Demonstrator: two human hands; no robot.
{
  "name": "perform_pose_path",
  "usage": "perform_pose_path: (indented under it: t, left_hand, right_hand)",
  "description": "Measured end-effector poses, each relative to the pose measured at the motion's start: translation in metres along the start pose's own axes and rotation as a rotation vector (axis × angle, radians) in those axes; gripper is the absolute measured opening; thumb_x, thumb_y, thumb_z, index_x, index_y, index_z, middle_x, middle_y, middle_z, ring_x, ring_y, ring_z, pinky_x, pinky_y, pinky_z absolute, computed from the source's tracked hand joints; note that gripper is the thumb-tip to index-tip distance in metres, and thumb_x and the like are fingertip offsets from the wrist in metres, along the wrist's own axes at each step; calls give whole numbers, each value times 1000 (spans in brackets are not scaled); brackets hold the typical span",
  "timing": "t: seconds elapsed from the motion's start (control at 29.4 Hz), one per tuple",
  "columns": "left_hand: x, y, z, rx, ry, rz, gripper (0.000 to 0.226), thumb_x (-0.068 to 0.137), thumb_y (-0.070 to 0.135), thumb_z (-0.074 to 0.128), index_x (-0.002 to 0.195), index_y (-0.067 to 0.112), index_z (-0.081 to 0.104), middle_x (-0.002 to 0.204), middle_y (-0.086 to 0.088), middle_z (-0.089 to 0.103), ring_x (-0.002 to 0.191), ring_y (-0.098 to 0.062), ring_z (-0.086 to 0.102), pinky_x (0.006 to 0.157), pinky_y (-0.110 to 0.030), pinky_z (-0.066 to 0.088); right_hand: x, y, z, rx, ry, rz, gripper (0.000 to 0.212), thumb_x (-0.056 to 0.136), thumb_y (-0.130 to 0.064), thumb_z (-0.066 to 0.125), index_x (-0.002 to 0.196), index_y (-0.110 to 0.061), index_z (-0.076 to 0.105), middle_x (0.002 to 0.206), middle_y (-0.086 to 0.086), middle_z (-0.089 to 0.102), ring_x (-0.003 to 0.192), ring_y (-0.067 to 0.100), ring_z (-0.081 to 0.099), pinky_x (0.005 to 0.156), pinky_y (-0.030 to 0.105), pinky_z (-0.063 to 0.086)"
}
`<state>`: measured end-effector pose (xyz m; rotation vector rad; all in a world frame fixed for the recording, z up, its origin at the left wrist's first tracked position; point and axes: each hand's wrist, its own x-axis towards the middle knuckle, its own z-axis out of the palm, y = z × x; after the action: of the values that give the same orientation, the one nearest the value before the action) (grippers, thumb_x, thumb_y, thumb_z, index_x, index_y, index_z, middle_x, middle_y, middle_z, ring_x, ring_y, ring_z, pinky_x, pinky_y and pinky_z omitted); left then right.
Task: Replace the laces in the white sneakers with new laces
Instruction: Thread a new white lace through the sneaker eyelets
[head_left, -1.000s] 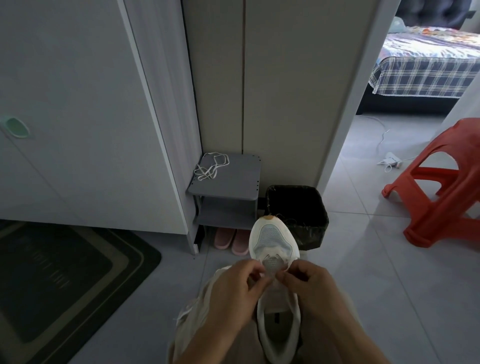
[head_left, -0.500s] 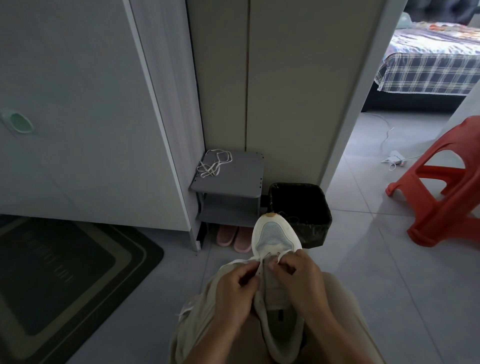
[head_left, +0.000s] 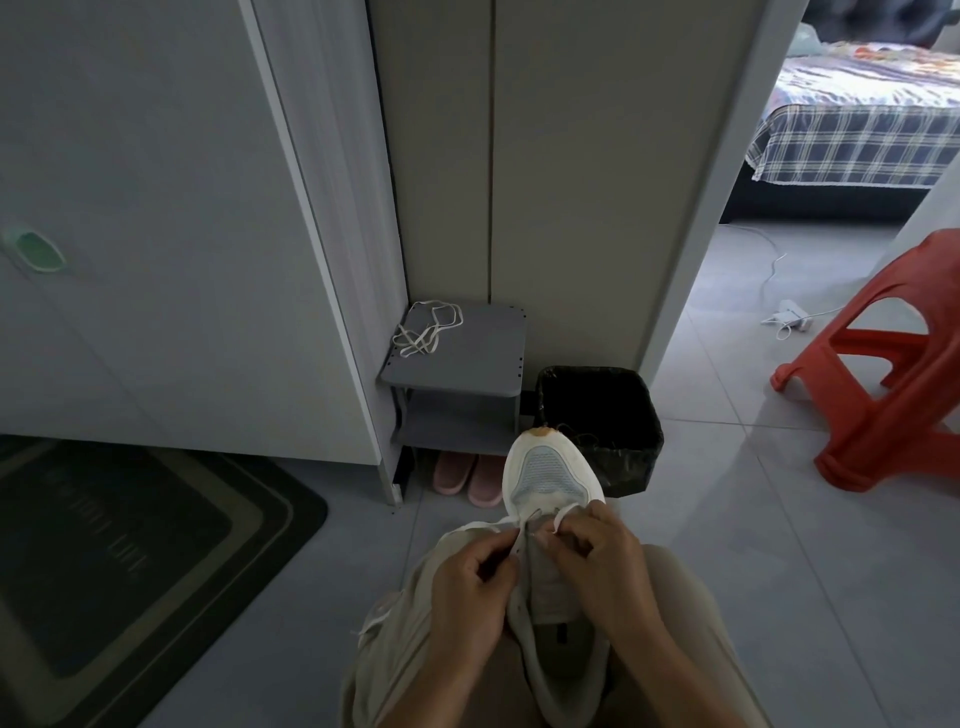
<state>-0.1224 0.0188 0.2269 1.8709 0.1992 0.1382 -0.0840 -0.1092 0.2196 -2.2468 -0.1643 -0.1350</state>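
Note:
A white sneaker (head_left: 545, 470) with a pale blue mesh toe lies on my lap, toe pointing away from me. My left hand (head_left: 470, 587) pinches a white lace (head_left: 519, 535) at the left eyelet row. My right hand (head_left: 597, 558) pinches the lace's other end at the right eyelets near the toe. The lace trails left over my knee. A second white shoe (head_left: 384, 618) peeks out under my left forearm, mostly hidden. A loose bundle of white laces (head_left: 426, 330) lies on the grey shelf's top.
A small grey two-tier shelf (head_left: 462, 364) stands against the wall, pink slippers (head_left: 467, 475) beneath it. A black lined bin (head_left: 602, 415) sits behind the sneaker's toe. An orange plastic stool (head_left: 883, 374) stands right, a dark mat (head_left: 114, 561) left. A bed shows through the doorway.
My hands slid a little toward me along the sneaker. The lace now runs out from the eyelets near the toe, with both ends drawn out in my fingers.

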Motion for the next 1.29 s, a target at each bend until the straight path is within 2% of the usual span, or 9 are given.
perform_pose_path:
  t: [0.2, 0.37, 0.65, 0.75, 0.88, 0.99, 1.09, 1.19, 1.29]
  left_hand:
    - [1, -2, 0, -29, 25, -12, 30, 86, 0, 57, 93, 28, 68, 89, 21, 65, 92, 16, 54, 75, -1, 39]
    - [1, -5, 1, -9, 18, -6, 25, 87, 3, 57, 100, 20, 70, 96, 20, 63, 94, 16, 53, 77, -1, 40]
    - [-1, -6, -2, 40, 7, 47, 23, 87, 12, 61, 98, 29, 69, 94, 23, 67, 94, 9, 58, 77, -4, 43]
    - [-2, -4, -4, -62, -30, -57, 21, 88, 14, 60, 95, 33, 68, 95, 28, 65, 91, 8, 60, 76, -7, 45]
    - [11, -5, -7, -154, -39, -293, 11, 89, 18, 58, 93, 22, 68, 86, 7, 70, 76, -6, 65, 70, -18, 49]
    - [20, 3, -7, -287, -53, -380, 8, 89, 6, 57, 82, 8, 62, 70, -5, 65, 60, -12, 60, 57, -22, 48]
    - [20, 1, -10, -368, -4, -414, 11, 90, 4, 54, 81, 6, 60, 65, -4, 66, 59, -13, 60, 58, -25, 50]
    - [16, -7, -31, -489, 133, -448, 13, 92, 4, 49, 84, 2, 60, 76, -11, 68, 63, -17, 63, 56, -27, 51]
    - [16, -27, -72, -665, 312, -527, 17, 94, 2, 41, 84, 1, 55, 71, -12, 63, 54, -14, 61, 48, -24, 48]
  right_hand:
    - [1, 0, 1, -29, -51, -15, 21, 80, -20, 70, 64, -23, 58, 71, -18, 47, 68, 5, 52, 66, 11, 44]
    - [0, 1, 2, -204, 24, -115, 10, 69, -14, 80, 67, -15, 70, 74, -5, 62, 67, 13, 61, 74, 29, 54]
    - [2, 1, 7, -196, 84, -157, 15, 64, -12, 83, 63, -17, 69, 72, -4, 64, 64, 12, 61, 72, 29, 52]
    - [5, -2, 8, -260, 81, -222, 20, 61, -14, 83, 59, -22, 66, 66, -8, 61, 58, 10, 60, 68, 25, 47]
    - [6, -3, 10, -261, 65, -212, 19, 62, -14, 83, 57, -21, 65, 65, -7, 60, 57, 12, 59, 65, 28, 48]
    - [3, -4, 12, -150, 25, -77, 11, 74, -13, 75, 66, -17, 68, 74, -6, 59, 66, 12, 58, 71, 30, 52]
    - [0, -13, 0, 232, 31, 168, 14, 83, -11, 64, 76, -23, 65, 83, -9, 63, 81, 9, 60, 73, 21, 52]
    - [-1, -20, -19, 530, 80, 296, 22, 84, -3, 60, 78, -23, 66, 69, -10, 64, 63, 1, 60, 56, 10, 48]
    - [0, -14, -35, 519, 109, 237, 23, 85, -4, 60, 87, -26, 67, 60, 5, 56, 58, 13, 50, 57, 19, 45]
